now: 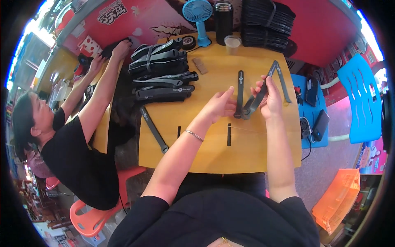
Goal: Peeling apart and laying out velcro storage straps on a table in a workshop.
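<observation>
My right hand is closed around a black strap, thumb and fingers gripping it near its upper bend. The strap hangs down in a loop toward the middle of the table and folds over beyond the hand. My left hand has its thumb raised apart from its fingers, and the fingertips reach close to the strap's lower loop; whether they touch it I cannot tell. Behind that loop another length of black strap points away from me. A thin dark strap end lies right of my right hand.
Bundled black straps are piled at the table's left. A single strap lies near the left edge. At the back stand a blue fan, black thermos, cup and dark stack. A co-worker sits left.
</observation>
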{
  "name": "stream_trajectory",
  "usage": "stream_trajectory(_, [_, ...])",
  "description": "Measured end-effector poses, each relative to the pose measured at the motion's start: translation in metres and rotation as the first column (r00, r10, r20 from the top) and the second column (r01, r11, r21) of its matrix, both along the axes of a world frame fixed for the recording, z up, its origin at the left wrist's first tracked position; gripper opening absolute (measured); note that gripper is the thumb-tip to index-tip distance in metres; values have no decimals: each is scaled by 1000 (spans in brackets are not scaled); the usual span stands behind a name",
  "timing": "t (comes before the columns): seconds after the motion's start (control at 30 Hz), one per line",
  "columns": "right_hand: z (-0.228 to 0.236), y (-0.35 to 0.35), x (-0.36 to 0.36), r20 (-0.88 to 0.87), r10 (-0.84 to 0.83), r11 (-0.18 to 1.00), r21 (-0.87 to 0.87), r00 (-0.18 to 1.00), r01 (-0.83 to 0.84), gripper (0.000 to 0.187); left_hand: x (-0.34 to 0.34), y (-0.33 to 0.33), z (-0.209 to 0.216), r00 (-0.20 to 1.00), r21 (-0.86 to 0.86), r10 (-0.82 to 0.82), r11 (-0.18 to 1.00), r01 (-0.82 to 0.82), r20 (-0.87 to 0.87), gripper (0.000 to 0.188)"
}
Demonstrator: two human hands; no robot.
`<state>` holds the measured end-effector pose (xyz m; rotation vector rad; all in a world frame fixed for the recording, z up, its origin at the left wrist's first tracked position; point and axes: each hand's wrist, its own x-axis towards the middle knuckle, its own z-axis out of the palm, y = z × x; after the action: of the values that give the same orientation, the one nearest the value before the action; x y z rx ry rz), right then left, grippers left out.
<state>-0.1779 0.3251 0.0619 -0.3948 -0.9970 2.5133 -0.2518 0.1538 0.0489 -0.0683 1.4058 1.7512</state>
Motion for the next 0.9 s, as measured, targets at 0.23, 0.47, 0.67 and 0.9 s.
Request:
stream_trajectory(0.23, [24, -33, 16, -86, 212, 976, -31, 973, -215, 26, 21, -14, -17, 939, 530, -195, 848, 16, 284, 52])
stream_trajectory(0.47, [51, -50, 48, -181, 285, 958, 43, 941, -282, 29, 52, -38, 10, 962, 620, -234, 779, 97, 143, 34])
stream_trajectory(0.67, [71, -66, 63, -197, 226, 959, 215, 954, -182, 29, 63, -49, 35, 993, 452, -58, 886, 99, -106, 28])
stream_trajectory(0.9, [71, -76, 73, -167, 194, 953, 267, 967, -146, 27, 80, -60, 45, 983, 497, 108, 867, -21, -148, 22])
